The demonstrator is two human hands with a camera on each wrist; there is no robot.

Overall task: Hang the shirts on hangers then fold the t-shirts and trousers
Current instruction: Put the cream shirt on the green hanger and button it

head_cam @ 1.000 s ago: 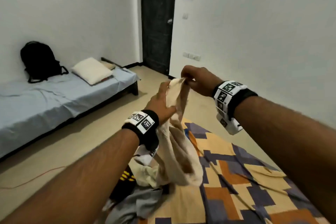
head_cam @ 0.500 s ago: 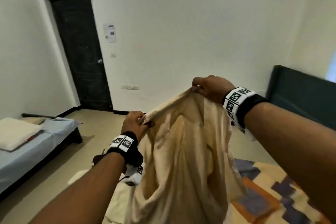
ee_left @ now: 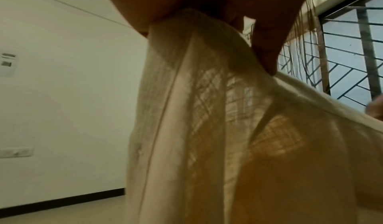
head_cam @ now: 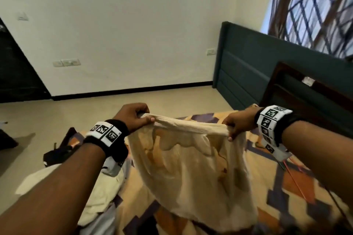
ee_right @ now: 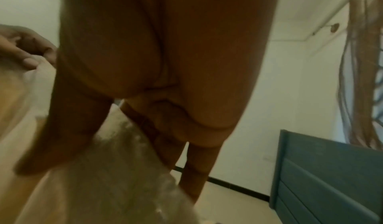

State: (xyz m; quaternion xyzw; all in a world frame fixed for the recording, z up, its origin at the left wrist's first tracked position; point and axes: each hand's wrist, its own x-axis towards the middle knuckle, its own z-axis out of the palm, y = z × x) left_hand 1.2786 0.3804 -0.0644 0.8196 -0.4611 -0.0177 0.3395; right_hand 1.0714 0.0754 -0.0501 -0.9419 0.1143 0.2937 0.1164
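- Covering the lower half of the head view: bed w/ patterned bedsheet (head_cam: 225, 221), blocks of orange, purple, cream. Dark teal headboard (head_cam: 248, 74) stands at its far end, under a barred window (head_cam: 315, 5).
- White wall (head_cam: 124, 25) behind, black skirting along the floor, switch plate (head_cam: 66, 62) low on it; dark door (head_cam: 17, 70) at far left.
- Cream shirt (head_cam: 191, 168) held up in the air over the bed, top edge pulled into a taut band between both hands, rest hanging down loose & thin enough for light to show thru; its bottom edge hangs just above the sheet, contact can't tell.
- Pile of other clothes (head_cam: 99, 192) on the bed's left side, pale cream piece on top, a dark garment (head_cam: 57, 155) near the bed edge behind the left forearm.
- Left hand (head_cam: 133, 117) grips the shirt's left end, fingers (head_cam: 142, 109) curled over the bunched cloth, thumb pinching underneath. Marker wristband (head_cam: 105, 132) on that wrist.
- Right hand (head_cam: 239, 120) grips the right end, fingers curled round the band, thumb tip pressing down on its near side. In the right wrist view the fingers (ee_right: 194, 170) point down beside the cloth, blurry.
- Thin red cord (head_cam: 296, 183) lies across the sheet under the right forearm.
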